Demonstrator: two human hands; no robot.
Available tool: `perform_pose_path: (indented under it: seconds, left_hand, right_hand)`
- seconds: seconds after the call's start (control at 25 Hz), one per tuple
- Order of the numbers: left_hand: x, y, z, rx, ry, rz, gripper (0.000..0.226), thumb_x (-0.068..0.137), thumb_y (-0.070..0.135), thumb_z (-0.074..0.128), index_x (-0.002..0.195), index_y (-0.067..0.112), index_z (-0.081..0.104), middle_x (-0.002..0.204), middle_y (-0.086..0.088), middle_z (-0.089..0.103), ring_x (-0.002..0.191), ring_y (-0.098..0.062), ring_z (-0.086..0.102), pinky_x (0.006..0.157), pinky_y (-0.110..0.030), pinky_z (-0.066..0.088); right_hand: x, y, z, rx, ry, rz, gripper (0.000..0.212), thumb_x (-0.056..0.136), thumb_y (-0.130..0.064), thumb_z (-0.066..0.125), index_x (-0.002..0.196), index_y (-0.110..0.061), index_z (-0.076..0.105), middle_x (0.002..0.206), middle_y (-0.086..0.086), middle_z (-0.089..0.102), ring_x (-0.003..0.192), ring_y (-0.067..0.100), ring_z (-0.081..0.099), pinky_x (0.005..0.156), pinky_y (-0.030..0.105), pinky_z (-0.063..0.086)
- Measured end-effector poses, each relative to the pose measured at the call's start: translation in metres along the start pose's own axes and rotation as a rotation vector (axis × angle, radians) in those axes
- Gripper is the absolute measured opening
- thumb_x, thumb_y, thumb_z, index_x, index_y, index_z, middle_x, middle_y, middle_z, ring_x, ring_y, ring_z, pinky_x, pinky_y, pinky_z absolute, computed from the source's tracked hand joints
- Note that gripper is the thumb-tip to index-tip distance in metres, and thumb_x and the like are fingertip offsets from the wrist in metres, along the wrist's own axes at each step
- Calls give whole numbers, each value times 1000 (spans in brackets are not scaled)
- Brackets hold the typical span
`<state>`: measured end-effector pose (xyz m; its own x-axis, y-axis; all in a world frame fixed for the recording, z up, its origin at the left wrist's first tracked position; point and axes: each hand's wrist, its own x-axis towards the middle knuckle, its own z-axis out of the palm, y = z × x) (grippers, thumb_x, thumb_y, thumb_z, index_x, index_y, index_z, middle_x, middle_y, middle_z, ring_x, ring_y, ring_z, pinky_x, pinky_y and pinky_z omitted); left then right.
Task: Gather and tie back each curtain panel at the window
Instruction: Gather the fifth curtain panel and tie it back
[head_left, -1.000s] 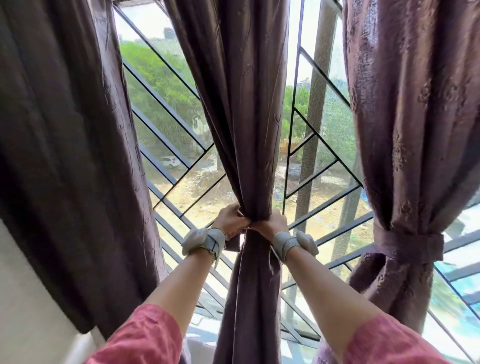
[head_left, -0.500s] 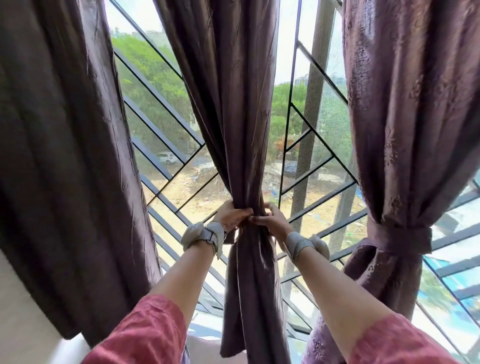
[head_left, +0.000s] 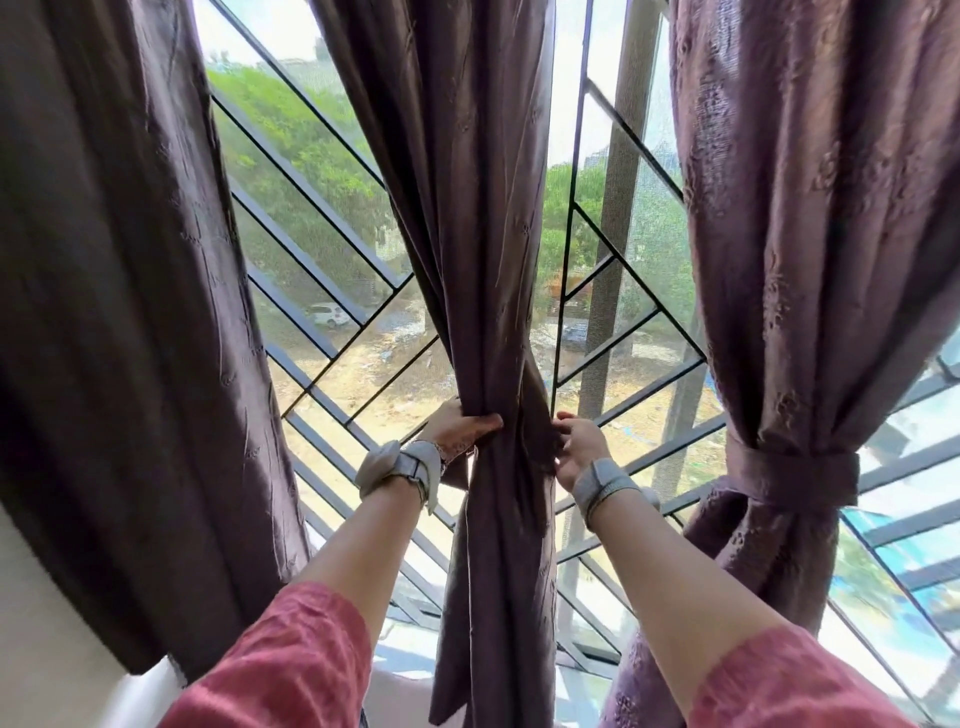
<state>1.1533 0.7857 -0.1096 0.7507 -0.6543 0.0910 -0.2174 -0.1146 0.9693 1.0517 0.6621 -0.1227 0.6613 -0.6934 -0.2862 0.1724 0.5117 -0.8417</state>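
Three purple-brown curtain panels hang at the window. The middle panel (head_left: 483, 218) is bunched into a narrow waist between my hands. My left hand (head_left: 460, 426) grips that waist from the left. On the waist's right side my right hand (head_left: 579, 447) touches the folds with its fingers curled. The right panel (head_left: 810, 234) is gathered and bound by a fabric tie-back (head_left: 789, 470). The left panel (head_left: 119, 312) hangs loose and wide. Both wrists wear grey bands.
A black metal window grille (head_left: 322, 280) with diagonal bars and mesh stands behind the curtains. A white wall and sill (head_left: 47, 654) show at the lower left. Trees, bare ground and a parked car lie outside.
My hands have separated slightly: the right has slid from the front of the gathered waist to its right side, while the left keeps its grip. The view has tilted upward.
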Motion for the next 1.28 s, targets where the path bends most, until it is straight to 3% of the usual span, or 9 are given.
perform_pose_path:
  seconds: [0.08, 0.2, 0.4, 0.64, 0.76, 0.84, 0.96, 1.08, 1.28]
  left_hand:
    - [0, 1, 2, 16, 4, -10, 33, 76, 3, 68, 107, -6, 61, 98, -12, 63, 92, -23, 59, 92, -36, 50]
    - [0, 2, 2, 42, 4, -3, 29, 76, 9, 69, 101, -4, 63, 80, -7, 63, 73, -21, 58, 65, -19, 52]
    - [-1, -6, 3, 376, 147, -115, 52, 72, 56, 65, 64, 5, 56, 71, -16, 59, 70, -25, 57, 67, -31, 43]
    - [-7, 0, 17, 308, 171, -186, 59, 81, 52, 56, 99, -4, 65, 101, -21, 68, 97, -36, 63, 78, -39, 50]
    - [-12, 9, 18, 163, 87, -244, 52, 86, 37, 56, 109, -10, 58, 77, -14, 61, 64, -27, 57, 59, -31, 42]
    - [-18, 11, 16, 74, -46, -257, 46, 93, 24, 44, 123, -10, 47, 90, -14, 55, 61, -16, 48, 66, -30, 45]
    - [-27, 19, 14, -31, -148, -247, 42, 96, 16, 35, 131, -7, 38, 127, -24, 50, 89, -21, 52, 67, -24, 46]
    - [-29, 24, 25, 55, -70, -187, 45, 94, 16, 40, 133, -7, 33, 138, -27, 44, 120, -35, 51, 92, -37, 48]
    - [-31, 19, 35, 325, 104, -10, 41, 94, 20, 43, 123, -4, 28, 124, -30, 54, 113, -40, 54, 95, -44, 44]
  right_hand:
    - [-1, -9, 0, 46, 11, 45, 24, 84, -3, 38, 64, -13, 45, 51, 4, 47, 44, 16, 44, 40, 21, 44]
    - [-3, -12, 5, -5, -3, 91, 33, 85, -2, 33, 55, -11, 42, 35, 2, 46, 29, 14, 47, 37, 21, 46]
    - [-14, -18, 10, -86, -116, 147, 29, 94, -13, 36, 65, -13, 41, 47, 3, 46, 32, 11, 43, 32, 19, 36]
    - [-34, 11, 3, 69, -277, 84, 17, 93, -7, 47, 79, -13, 51, 49, -3, 64, 38, 4, 58, 37, 14, 47]
    - [-35, 19, 0, 41, -281, 29, 21, 90, 8, 44, 86, -10, 53, 70, 8, 63, 46, 9, 62, 46, 21, 54]
    - [-34, 24, 2, 47, -269, -4, 24, 87, 14, 43, 85, -7, 53, 78, 12, 57, 52, 13, 63, 51, 25, 56]
    - [-35, 30, 6, 67, -217, -47, 23, 85, 16, 45, 84, -5, 55, 82, 13, 58, 68, 21, 61, 64, 31, 58]
    - [-36, 34, 14, 180, -122, -64, 20, 83, 16, 49, 83, -3, 54, 84, 15, 58, 75, 26, 59, 81, 40, 55]
    - [-43, 38, 26, 267, -26, -66, 21, 81, 5, 61, 77, -7, 45, 71, 11, 58, 52, 17, 61, 41, 22, 52]
